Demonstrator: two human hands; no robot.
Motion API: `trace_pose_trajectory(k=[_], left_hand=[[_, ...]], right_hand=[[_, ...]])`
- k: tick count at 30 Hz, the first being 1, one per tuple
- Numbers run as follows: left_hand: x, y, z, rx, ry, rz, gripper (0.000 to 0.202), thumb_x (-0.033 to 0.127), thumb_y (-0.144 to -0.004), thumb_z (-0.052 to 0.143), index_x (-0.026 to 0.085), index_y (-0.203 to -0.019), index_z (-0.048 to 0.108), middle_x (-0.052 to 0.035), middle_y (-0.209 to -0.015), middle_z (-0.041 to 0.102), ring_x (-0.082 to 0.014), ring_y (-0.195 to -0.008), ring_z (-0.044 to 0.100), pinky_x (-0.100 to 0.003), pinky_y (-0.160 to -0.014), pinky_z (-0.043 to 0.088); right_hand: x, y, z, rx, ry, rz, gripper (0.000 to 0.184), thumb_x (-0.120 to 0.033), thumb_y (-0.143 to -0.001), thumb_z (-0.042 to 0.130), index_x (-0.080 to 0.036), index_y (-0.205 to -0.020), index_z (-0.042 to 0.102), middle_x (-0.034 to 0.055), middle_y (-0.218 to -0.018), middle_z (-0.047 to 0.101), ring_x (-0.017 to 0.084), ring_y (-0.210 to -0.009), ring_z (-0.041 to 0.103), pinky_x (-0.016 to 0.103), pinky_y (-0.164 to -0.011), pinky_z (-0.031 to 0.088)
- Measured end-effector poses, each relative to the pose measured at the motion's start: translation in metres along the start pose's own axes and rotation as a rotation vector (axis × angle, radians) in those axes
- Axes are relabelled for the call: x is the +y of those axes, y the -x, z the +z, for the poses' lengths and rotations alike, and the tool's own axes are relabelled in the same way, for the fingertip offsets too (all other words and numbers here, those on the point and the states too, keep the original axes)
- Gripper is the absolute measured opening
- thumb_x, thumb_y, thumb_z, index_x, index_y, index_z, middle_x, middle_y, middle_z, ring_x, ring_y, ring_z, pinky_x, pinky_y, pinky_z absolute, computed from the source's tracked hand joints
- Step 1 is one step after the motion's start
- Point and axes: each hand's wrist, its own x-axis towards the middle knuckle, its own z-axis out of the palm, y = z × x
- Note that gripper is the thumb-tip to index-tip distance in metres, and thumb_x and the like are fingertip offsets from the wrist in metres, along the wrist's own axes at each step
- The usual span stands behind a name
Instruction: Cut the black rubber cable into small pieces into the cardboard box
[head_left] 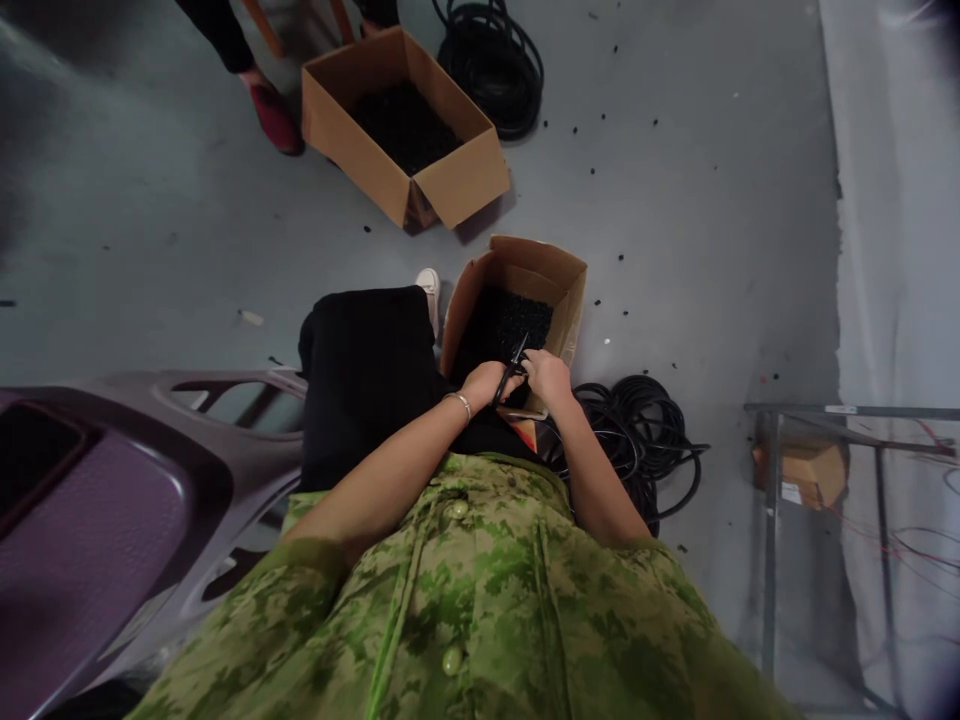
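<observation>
My left hand (pixel 486 383) is closed round the handles of a pair of black scissors (pixel 514 362); a bracelet sits on that wrist. My right hand (pixel 549 376) is closed in a pinch right beside the blades, on something too small to make out. Both hands hover over the near edge of a small cardboard box (pixel 570 285) filled with small black pieces. A coil of black tube (pixel 645 430) lies on the floor just right of my right arm.
A larger cardboard box (pixel 457 185) with black pieces stands farther away, a second black coil (pixel 495 60) behind it. Another person's red shoe (pixel 274 118) is beside it. A purple plastic chair (pixel 112 500) stands at my left, a metal frame (pixel 772 520) at right.
</observation>
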Motion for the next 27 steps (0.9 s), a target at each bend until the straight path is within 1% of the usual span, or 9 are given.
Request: trace_pose_trajectory(k=[3, 5, 8, 11, 15, 19, 21, 23, 27], left_hand=[[-0.001, -0.002, 0.001, 0.02, -0.069, 0.048, 0.032, 0.04, -0.085, 0.06, 0.014, -0.071, 0.072, -0.0082, -0.067, 0.072, -0.0177, -0.063, 0.067, -0.023, -0.061, 0.047], [-0.001, -0.001, 0.001, 0.004, -0.073, 0.049, 0.034, 0.04, -0.086, 0.059, 0.014, -0.069, 0.072, -0.0087, -0.066, 0.071, -0.0183, -0.063, 0.067, -0.024, -0.062, 0.048], [0.002, 0.002, 0.0, -0.018, -0.009, 0.017, 0.041, 0.042, -0.087, 0.056, 0.013, -0.061, 0.069, -0.0077, -0.059, 0.068, -0.0156, -0.054, 0.064, -0.023, -0.058, 0.048], [0.005, 0.007, -0.002, -0.004, 0.079, -0.014, 0.047, 0.044, -0.088, 0.055, 0.013, -0.055, 0.065, -0.0067, -0.054, 0.065, -0.013, -0.047, 0.061, -0.022, -0.053, 0.047], [0.009, 0.01, -0.004, 0.027, 0.151, -0.035, 0.048, 0.048, -0.087, 0.056, 0.013, -0.056, 0.064, -0.0062, -0.052, 0.065, -0.0132, -0.045, 0.06, -0.022, -0.049, 0.046], [0.009, 0.009, -0.004, 0.084, 0.095, -0.045, 0.046, 0.047, -0.088, 0.055, 0.013, -0.057, 0.064, -0.0069, -0.054, 0.066, -0.0142, -0.047, 0.062, -0.022, -0.049, 0.045], [0.008, 0.008, -0.004, 0.114, 0.051, -0.024, 0.045, 0.048, -0.089, 0.055, 0.014, -0.062, 0.066, -0.0071, -0.057, 0.067, -0.0149, -0.05, 0.064, -0.022, -0.052, 0.045], [0.007, 0.007, -0.003, 0.137, 0.013, 0.017, 0.041, 0.047, -0.089, 0.055, 0.014, -0.071, 0.069, -0.008, -0.064, 0.07, -0.0164, -0.058, 0.067, -0.022, -0.057, 0.047], [0.005, 0.008, -0.002, 0.165, -0.135, 0.107, 0.031, 0.041, -0.088, 0.058, 0.013, -0.096, 0.07, -0.0136, -0.09, 0.075, -0.0239, -0.085, 0.071, -0.027, -0.071, 0.05]], right_hand=[[0.0, 0.004, -0.002, -0.009, 0.03, -0.019, 0.032, -0.031, -0.101, 0.039, -0.025, -0.12, 0.064, 0.007, -0.114, 0.068, 0.018, -0.099, 0.064, 0.025, -0.077, 0.043], [0.0, 0.005, -0.004, -0.017, 0.059, -0.029, 0.031, -0.031, -0.101, 0.039, -0.025, -0.12, 0.063, 0.0075, -0.114, 0.067, 0.018, -0.1, 0.063, 0.025, -0.078, 0.043], [-0.002, 0.004, -0.007, -0.019, 0.101, -0.04, 0.031, -0.031, -0.101, 0.039, -0.024, -0.118, 0.064, 0.0084, -0.113, 0.067, 0.019, -0.1, 0.063, 0.025, -0.078, 0.044], [-0.003, 0.001, -0.01, -0.012, 0.121, -0.035, 0.029, -0.031, -0.101, 0.04, -0.024, -0.116, 0.064, 0.0085, -0.112, 0.067, 0.019, -0.099, 0.064, 0.026, -0.076, 0.044], [-0.004, 0.001, -0.009, 0.015, 0.102, 0.001, 0.03, -0.031, -0.101, 0.039, -0.024, -0.118, 0.063, 0.0084, -0.112, 0.067, 0.02, -0.098, 0.064, 0.027, -0.076, 0.045], [-0.005, 0.001, -0.008, 0.042, 0.046, 0.037, 0.034, -0.032, -0.102, 0.036, -0.023, -0.123, 0.061, 0.0088, -0.116, 0.066, 0.02, -0.101, 0.064, 0.027, -0.078, 0.045], [-0.005, 0.001, -0.009, 0.067, 0.018, 0.041, 0.036, -0.031, -0.102, 0.034, -0.023, -0.127, 0.059, 0.0086, -0.118, 0.066, 0.02, -0.104, 0.063, 0.027, -0.08, 0.045], [-0.003, 0.001, -0.013, 0.071, 0.017, 0.012, 0.036, -0.031, -0.103, 0.034, -0.023, -0.127, 0.059, 0.0081, -0.119, 0.066, 0.019, -0.105, 0.062, 0.026, -0.081, 0.044], [0.004, 0.003, -0.023, 0.031, 0.101, -0.105, 0.032, -0.031, -0.101, 0.037, -0.023, -0.118, 0.063, 0.008, -0.113, 0.067, 0.02, -0.102, 0.062, 0.026, -0.078, 0.043]])
